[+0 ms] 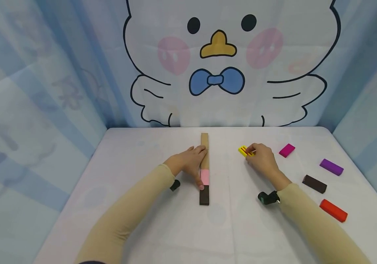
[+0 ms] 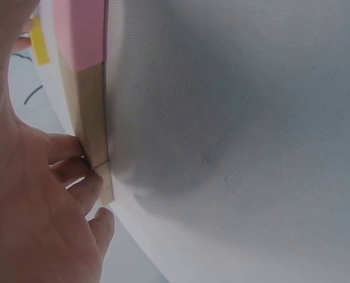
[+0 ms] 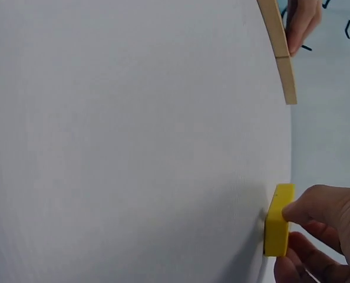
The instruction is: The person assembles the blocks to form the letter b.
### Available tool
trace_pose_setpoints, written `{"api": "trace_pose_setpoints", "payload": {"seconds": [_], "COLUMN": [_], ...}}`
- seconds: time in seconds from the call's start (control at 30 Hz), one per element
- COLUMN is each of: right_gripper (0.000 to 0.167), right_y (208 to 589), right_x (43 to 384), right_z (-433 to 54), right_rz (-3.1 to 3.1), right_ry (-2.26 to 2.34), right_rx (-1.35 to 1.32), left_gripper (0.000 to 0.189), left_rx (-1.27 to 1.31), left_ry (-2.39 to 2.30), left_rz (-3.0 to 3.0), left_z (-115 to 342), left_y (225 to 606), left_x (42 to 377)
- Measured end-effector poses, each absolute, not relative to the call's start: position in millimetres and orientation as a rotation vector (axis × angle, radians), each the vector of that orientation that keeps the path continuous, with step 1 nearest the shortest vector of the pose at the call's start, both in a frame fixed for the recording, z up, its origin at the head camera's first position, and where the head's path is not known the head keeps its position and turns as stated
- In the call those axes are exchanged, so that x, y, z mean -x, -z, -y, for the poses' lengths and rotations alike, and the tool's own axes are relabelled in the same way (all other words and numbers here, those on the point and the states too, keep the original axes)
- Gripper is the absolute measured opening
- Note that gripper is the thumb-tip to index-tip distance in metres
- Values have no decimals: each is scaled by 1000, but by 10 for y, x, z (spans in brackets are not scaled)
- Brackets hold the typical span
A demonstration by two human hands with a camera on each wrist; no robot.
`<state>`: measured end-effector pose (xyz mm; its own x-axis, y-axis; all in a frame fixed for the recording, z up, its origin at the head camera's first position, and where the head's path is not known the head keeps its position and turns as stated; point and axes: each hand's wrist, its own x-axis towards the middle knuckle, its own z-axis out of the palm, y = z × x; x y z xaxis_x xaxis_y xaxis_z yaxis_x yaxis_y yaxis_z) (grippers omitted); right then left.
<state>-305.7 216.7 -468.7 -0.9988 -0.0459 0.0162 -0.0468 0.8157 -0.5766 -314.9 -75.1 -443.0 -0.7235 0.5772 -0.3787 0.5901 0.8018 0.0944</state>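
My right hand [image 1: 262, 158] pinches the striped yellow block [image 1: 243, 150] between thumb and fingers, gripping it toward its right end so that the left end sticks out past my fingertips. It is well apart from the upright-running row to its left, about level with the row's far half. There my left hand [image 1: 190, 160] grasps nothing: its fingers are extended, touching the wooden part [image 1: 205, 161] near the seam, while my thumb reaches the spot where the pink block [image 1: 204, 176] meets the dark block [image 1: 204, 198]. The magenta block [image 1: 287, 150] lies to the right of my pinch.
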Motion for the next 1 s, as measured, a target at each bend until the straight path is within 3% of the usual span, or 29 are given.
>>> {"api": "trace_pose_setpoints", "payload": {"seconds": [0.47,1.0], "right_gripper": [41,38], "right_y": [4748,4756], "right_x": [3095,3106], "right_z": [-1909,-1619], "right_rz": [2935,2881], "right_ry": [-1112,-1192], "right_rx": [-184,-295], "left_gripper": [150,150], "left_rx": [-853,-827], "left_ry": [59,21], "left_rz": [-2585,-2569], "left_z": [727,738], "left_y": [4415,4429], "left_x": [3143,3151]}}
